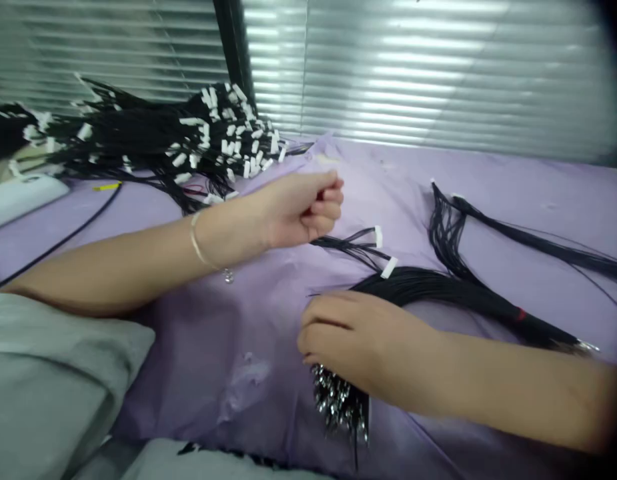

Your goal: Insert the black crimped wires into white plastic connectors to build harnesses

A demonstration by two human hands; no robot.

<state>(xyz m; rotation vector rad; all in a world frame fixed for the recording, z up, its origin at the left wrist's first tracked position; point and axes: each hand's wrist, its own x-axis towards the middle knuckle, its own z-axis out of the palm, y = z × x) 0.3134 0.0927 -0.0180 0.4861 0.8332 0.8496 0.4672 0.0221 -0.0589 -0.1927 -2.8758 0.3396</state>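
Observation:
My left hand (308, 207) is curled closed above the purple table cover, and whatever is inside its fingers is hidden. From behind its lower edge run a few black wires (351, 248) that end in white connectors (389, 268). My right hand (358, 337) is closed over a thick bundle of black wires (428, 283), its fingertips partly hidden. Below that hand hang the bundle's ends, tipped with shiny metal terminals (335, 399). The bundle curves off to the right, where a red tie (521, 313) goes round it.
A large heap of black cables with white connectors (153, 127) lies at the back left. More black wires (543, 247) lie at the right. A white object (25, 200) and a black cable (63, 239) are at the left. Window blinds (413, 73) stand behind the table cover (203, 373).

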